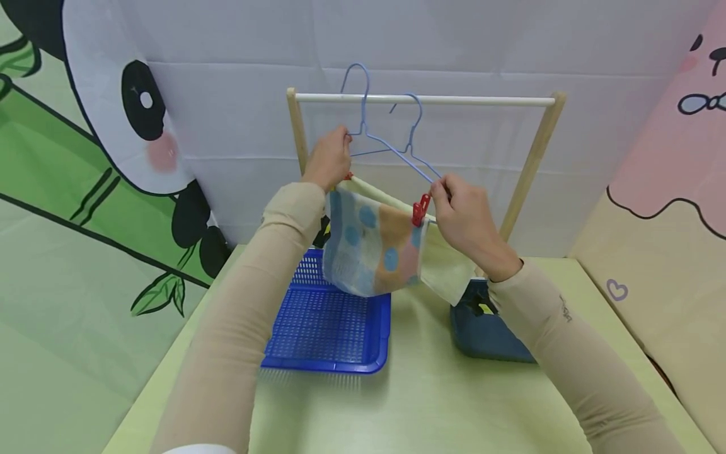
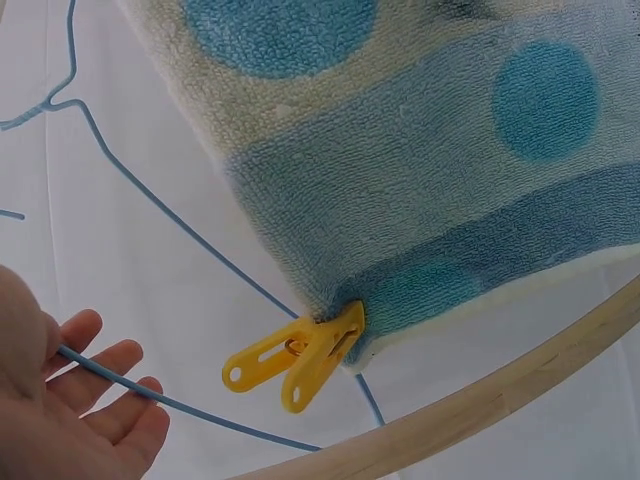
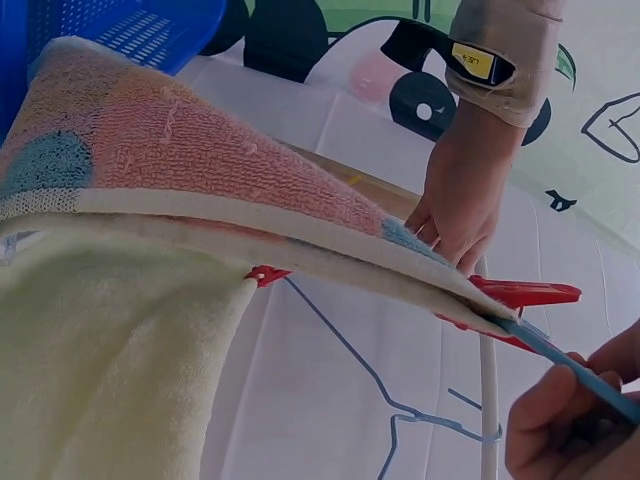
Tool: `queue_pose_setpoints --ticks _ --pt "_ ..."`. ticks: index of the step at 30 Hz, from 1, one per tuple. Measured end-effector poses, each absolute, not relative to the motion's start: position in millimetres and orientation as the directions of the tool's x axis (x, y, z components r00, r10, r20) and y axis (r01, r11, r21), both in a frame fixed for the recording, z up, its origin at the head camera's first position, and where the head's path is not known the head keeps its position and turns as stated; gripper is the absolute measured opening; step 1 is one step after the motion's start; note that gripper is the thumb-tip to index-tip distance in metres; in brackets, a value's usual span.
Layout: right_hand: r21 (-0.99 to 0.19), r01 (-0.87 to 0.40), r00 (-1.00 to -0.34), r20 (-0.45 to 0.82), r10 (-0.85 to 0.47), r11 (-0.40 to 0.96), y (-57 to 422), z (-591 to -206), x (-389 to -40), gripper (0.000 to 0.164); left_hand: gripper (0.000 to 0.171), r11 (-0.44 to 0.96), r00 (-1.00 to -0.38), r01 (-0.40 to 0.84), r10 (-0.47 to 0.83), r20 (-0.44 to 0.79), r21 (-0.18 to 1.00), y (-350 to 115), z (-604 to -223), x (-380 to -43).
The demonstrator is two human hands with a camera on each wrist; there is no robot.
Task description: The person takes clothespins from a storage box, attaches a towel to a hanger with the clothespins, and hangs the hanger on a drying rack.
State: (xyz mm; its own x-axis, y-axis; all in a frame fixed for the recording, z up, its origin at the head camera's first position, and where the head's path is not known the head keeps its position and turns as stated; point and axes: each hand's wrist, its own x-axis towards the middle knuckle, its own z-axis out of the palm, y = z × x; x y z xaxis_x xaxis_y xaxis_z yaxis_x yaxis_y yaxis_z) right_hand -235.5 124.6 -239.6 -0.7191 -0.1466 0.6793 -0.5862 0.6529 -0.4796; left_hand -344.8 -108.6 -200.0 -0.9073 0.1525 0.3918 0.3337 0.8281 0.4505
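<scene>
My left hand (image 1: 329,159) holds the left side of a blue wire clothes hanger (image 1: 363,107), whose hook reaches up at the rail. In the left wrist view the wire crosses that hand's fingers (image 2: 115,385). My right hand (image 1: 467,217) pinches the hanger's right end, beside a red clothespin (image 1: 420,210). A towel (image 1: 371,243) with blue dots and orange and pink patches hangs from this hanger; a yellow clothespin (image 2: 310,350) grips its other corner. Behind it, a second blue hanger (image 1: 416,120) hangs on the rail with a pale yellow towel (image 1: 448,265), clipped by a red clothespin (image 3: 265,275).
The drying stand has a white rail (image 1: 482,100) and wooden posts (image 1: 530,170). Below the towels, a blue plastic basket (image 1: 326,366) sits at left on the pale green table (image 1: 431,403), and a dark blue-grey bin (image 1: 488,347) at right. Cartoon-printed cloths surround the table.
</scene>
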Motion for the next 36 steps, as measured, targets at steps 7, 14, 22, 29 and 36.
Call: queue_pose_setpoints --ticks 7,14,22,29,36 --pt "-0.494 -0.585 -0.733 0.662 -0.159 0.643 114 -239 -237 0.027 0.036 0.843 -0.920 0.302 0.136 0.367 0.445 -112 -201 -350" --pt "-0.526 -0.569 -0.762 0.625 -0.167 0.632 110 -240 -235 0.026 0.035 0.852 -0.927 0.281 0.122 0.355 0.441 -113 -203 -348" --pt "-0.533 -0.570 -0.769 0.615 -0.177 0.625 107 -245 -237 0.025 0.037 0.851 -0.944 0.254 0.115 0.309 0.461 -117 -209 -348" --pt "-0.528 -0.569 -0.769 0.612 -0.182 0.631 105 -248 -238 0.024 0.035 0.852 -0.941 0.265 0.126 0.314 0.451 -122 -217 -348" --pt "-0.530 -0.561 -0.783 0.589 -0.200 0.635 102 -251 -240 0.023 0.033 0.861 -0.934 0.270 0.124 0.336 0.432 -126 -222 -349"
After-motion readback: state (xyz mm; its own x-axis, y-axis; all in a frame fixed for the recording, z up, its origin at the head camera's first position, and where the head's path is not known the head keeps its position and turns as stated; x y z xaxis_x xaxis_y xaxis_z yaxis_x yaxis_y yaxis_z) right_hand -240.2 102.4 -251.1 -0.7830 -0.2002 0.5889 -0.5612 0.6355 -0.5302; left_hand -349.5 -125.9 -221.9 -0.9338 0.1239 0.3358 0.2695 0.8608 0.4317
